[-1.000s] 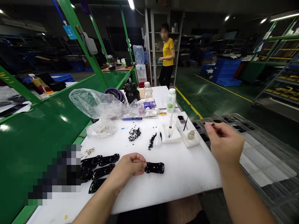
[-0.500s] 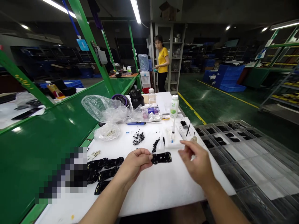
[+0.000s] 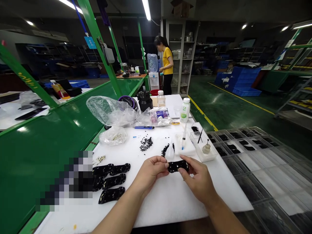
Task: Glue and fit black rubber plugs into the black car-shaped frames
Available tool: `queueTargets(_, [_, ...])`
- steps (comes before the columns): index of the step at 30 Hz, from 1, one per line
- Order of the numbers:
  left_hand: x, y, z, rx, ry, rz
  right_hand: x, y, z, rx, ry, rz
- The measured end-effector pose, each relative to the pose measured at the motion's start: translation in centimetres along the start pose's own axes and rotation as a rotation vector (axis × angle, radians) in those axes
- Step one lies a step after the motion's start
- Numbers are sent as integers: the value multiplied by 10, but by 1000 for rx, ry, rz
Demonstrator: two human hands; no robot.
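My left hand (image 3: 154, 169) pinches the left end of a shiny black, flat, elongated part (image 3: 174, 166); my right hand (image 3: 198, 177) holds its right end, thumb over the face. Part lies between them, long axis left-right, neither hand nearer. Farther out: white green-labelled bottle (image 3: 185, 109), blue hanging tag (image 3: 90, 42), yellow handwriting (image 3: 27, 80) on slanted green post (image 3: 14, 66). None legible.
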State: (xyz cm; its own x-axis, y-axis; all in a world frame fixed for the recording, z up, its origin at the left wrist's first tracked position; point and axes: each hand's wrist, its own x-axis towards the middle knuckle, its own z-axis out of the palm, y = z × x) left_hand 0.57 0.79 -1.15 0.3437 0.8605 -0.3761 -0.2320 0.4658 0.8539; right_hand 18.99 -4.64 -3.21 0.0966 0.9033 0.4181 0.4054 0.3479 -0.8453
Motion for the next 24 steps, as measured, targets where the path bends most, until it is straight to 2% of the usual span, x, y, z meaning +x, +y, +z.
queueTargets(15, [-4,2,4,48,12,5,0,6,0,19,-31,70])
queueTargets(24, [-2,0,-1,36,-29,13,2,7,0,62,-40,120])
